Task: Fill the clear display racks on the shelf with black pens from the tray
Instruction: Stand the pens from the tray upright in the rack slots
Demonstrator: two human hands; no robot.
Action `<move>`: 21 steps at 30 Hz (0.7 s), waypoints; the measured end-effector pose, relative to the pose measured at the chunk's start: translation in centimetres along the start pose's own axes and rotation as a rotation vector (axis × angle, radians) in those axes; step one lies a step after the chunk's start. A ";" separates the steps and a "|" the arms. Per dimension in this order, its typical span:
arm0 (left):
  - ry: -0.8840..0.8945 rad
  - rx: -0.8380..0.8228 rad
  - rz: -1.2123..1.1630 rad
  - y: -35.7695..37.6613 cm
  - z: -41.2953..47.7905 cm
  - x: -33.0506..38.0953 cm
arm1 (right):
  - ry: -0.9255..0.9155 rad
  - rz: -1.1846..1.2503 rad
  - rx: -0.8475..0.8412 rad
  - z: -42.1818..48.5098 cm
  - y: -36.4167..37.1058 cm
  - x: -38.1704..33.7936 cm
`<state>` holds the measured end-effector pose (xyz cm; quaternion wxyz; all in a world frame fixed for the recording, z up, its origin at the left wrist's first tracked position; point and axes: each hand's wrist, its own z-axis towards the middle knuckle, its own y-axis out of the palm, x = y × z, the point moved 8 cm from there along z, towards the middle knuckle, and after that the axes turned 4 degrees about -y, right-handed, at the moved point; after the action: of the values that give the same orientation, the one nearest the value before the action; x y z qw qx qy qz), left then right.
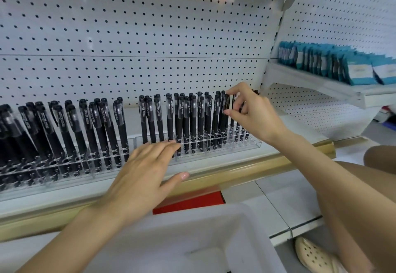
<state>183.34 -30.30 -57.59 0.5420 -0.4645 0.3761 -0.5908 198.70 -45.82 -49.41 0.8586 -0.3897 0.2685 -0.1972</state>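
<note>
Pegboard-backed shelf [225, 159]; right hand [255, 114] covers tops of rightmost pens [237, 131].

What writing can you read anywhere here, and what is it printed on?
"TEST": printed lengthwise on the clear cap of each pen; the marks that follow it are too small to read.
White labels on the blue packets on the side shelf: too blurred to read.
No other text shows.
</note>
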 end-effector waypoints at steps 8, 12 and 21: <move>0.077 -0.024 0.028 0.7 -3.3 1.1 | -0.025 0.083 -0.055 -4.2 -0.3 -4.1; 0.090 -0.055 -0.032 0.9 -6.7 1.0 | -0.030 0.161 -0.309 -10.6 3.2 -7.9; 0.045 -0.093 0.183 2.6 -11.0 -1.6 | 0.110 0.316 -1.168 -28.1 14.8 -14.4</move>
<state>173.59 -29.75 -63.40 0.5631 -0.4393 0.4560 -0.5310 172.15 -44.64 -71.96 0.5066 -0.7409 0.4310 0.0927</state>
